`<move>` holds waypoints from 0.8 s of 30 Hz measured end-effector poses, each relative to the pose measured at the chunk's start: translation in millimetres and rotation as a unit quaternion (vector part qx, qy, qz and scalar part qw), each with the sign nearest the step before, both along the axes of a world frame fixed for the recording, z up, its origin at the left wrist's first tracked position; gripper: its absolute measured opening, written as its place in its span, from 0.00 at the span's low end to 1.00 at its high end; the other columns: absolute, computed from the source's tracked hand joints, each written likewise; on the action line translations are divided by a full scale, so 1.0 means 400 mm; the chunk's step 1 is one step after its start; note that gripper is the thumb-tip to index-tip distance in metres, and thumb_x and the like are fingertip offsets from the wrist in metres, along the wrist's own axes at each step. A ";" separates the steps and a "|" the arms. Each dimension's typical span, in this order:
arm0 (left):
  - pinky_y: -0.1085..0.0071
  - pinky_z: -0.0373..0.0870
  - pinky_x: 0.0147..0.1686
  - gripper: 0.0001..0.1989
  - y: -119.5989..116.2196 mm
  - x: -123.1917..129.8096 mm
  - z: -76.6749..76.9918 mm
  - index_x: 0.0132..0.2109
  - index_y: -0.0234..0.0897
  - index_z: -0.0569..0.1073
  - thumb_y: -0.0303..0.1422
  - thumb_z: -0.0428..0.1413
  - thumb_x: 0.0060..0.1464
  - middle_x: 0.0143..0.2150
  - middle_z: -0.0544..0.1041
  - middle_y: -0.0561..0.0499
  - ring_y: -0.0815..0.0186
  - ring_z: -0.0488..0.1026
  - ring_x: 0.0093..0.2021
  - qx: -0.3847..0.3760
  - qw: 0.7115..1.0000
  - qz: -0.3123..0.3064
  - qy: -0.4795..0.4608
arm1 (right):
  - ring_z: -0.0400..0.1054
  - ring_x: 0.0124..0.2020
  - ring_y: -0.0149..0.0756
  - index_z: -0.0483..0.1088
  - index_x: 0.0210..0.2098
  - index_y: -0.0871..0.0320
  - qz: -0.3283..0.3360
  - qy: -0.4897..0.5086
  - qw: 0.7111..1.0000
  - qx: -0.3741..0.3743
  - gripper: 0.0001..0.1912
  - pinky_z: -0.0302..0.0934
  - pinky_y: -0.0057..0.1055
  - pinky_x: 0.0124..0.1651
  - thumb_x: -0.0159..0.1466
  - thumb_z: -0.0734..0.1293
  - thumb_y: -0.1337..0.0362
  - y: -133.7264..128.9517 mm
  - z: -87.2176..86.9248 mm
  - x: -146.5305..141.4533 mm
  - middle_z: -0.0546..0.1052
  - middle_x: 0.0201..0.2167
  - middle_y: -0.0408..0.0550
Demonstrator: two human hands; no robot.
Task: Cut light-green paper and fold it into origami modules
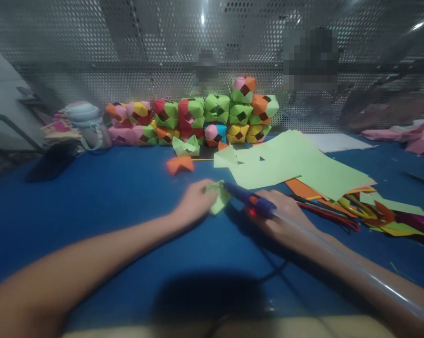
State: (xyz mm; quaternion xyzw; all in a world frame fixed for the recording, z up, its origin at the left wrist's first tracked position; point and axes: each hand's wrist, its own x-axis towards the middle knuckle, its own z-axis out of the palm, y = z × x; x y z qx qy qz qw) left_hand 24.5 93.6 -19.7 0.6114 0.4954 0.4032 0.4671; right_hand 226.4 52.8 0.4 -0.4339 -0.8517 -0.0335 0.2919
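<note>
My left hand (197, 199) pinches a small folded piece of light green paper (219, 199) above the blue table. In my right hand (280, 213) is a blue hot glue gun (247, 196) with a small red light glowing on it. A long clear glue stick (324, 246) runs from its back along my right forearm. The gun's nozzle meets the upper edge of the green paper; whether glue is coming out is too blurred to tell. Just beyond my left hand lie an orange folded paper piece (180, 165) and a light green folded piece (186, 146).
Stacked folded-paper balls (192, 112) line the back, before a perforated metal panel (144, 47). Light green sheets (285, 162) lie at right, near yellow-handled scissors (354, 209) and paper scraps. A lidded bottle (88, 124) and dark object (53, 162) stand left. A cord trails below my right hand.
</note>
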 end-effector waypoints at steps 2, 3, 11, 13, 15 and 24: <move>0.78 0.64 0.20 0.05 0.000 0.000 0.000 0.33 0.34 0.72 0.27 0.52 0.48 0.23 0.70 0.55 0.72 0.67 0.21 0.002 1.000 0.000 0.006 | 0.64 0.23 0.33 0.69 0.30 0.58 -0.001 -0.004 1.000 -0.011 0.12 0.54 0.28 0.27 0.64 0.58 0.59 -0.001 0.001 0.000 0.74 0.24 0.47; 0.77 0.64 0.20 0.05 0.000 0.000 0.001 0.33 0.34 0.72 0.27 0.52 0.48 0.23 0.70 0.55 0.72 0.67 0.21 0.002 1.000 0.001 0.008 | 0.64 0.23 0.33 0.68 0.30 0.58 -0.005 -0.009 1.000 -0.019 0.12 0.54 0.28 0.27 0.64 0.58 0.59 -0.001 0.002 0.000 0.74 0.24 0.47; 0.77 0.63 0.20 0.05 -0.003 0.003 0.006 0.33 0.34 0.73 0.27 0.52 0.48 0.24 0.71 0.55 0.72 0.67 0.21 0.003 1.000 0.002 0.019 | 0.64 0.23 0.33 0.66 0.29 0.57 -0.006 0.003 1.000 -0.019 0.11 0.54 0.27 0.27 0.64 0.57 0.60 -0.007 0.011 -0.001 0.73 0.22 0.46; 0.77 0.63 0.20 0.05 -0.004 0.003 0.005 0.33 0.35 0.73 0.28 0.52 0.48 0.23 0.71 0.55 0.72 0.67 0.21 0.007 1.000 0.006 0.024 | 0.63 0.22 0.32 0.66 0.28 0.57 -0.017 0.000 1.000 -0.025 0.12 0.53 0.27 0.26 0.63 0.57 0.60 -0.007 0.013 0.000 0.72 0.22 0.45; 0.77 0.62 0.20 0.05 -0.004 0.003 0.004 0.33 0.35 0.73 0.28 0.53 0.48 0.23 0.71 0.56 0.72 0.67 0.21 0.011 1.000 0.007 0.023 | 0.62 0.21 0.32 0.66 0.27 0.57 -0.022 0.008 0.999 -0.023 0.12 0.52 0.27 0.25 0.63 0.57 0.60 -0.008 0.014 0.002 0.71 0.21 0.45; 0.77 0.60 0.21 0.06 -0.006 0.003 0.008 0.33 0.34 0.73 0.27 0.52 0.47 0.23 0.72 0.54 0.72 0.66 0.21 0.010 1.000 0.003 0.017 | 0.63 0.22 0.33 0.68 0.28 0.57 0.007 0.018 0.999 -0.033 0.13 0.56 0.29 0.26 0.64 0.57 0.59 -0.009 0.009 0.010 0.72 0.23 0.47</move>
